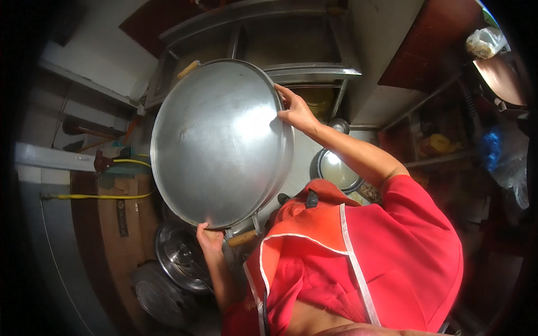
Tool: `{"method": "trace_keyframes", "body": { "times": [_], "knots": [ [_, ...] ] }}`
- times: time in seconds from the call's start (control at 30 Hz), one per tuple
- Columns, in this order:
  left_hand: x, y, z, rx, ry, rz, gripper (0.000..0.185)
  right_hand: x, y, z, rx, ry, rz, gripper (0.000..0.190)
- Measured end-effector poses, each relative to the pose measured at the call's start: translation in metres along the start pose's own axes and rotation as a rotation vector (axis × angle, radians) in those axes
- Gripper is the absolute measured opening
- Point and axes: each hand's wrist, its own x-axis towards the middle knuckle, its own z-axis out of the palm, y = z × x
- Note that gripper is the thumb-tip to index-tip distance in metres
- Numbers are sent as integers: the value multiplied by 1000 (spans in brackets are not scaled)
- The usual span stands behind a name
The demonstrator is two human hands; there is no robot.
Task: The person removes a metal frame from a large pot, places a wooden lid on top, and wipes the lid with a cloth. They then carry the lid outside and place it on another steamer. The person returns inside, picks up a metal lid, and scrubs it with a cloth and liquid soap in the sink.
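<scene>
A large, round, shiny metal pan (210,143) is held up before me, tilted, with its broad face towards my view. One wooden handle (188,69) shows at its upper left rim and another wooden handle (242,238) at its lower rim. My right hand (296,110) grips the upper right edge, thumb on the near side. At the bottom edge, beside the lower handle, my left hand (210,238) holds the rim with the thumb over it. The far fingers of both hands are partly hidden by the pan.
Behind the pan stands a stainless steel frame (311,72). A dark-rimmed basin of cloudy liquid (339,171) sits on the floor under my right arm. At lower left are a metal pot (178,252) and a yellow hose or cable (101,196). Shelving with plastic bags (515,176) lines the right.
</scene>
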Motion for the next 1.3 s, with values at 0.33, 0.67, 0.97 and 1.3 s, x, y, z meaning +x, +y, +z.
{"method": "trace_keyframes", "body": {
  "times": [0.33, 0.67, 0.97, 1.3],
  "knots": [
    [84, 83, -2, -20, -131, 68, 59, 159, 9, 58, 558, -85, 69, 68],
    [130, 123, 68, 73, 111, 205, 52, 366, 131, 124, -789, -340, -249, 75],
    [215, 126, 149, 11, 150, 189, 64, 423, 212, 50, -605, -543, -304, 42],
    [343, 90, 225, 57, 56, 134, 69, 452, 322, -173, -912, -47, 396, 40]
  ]
}}
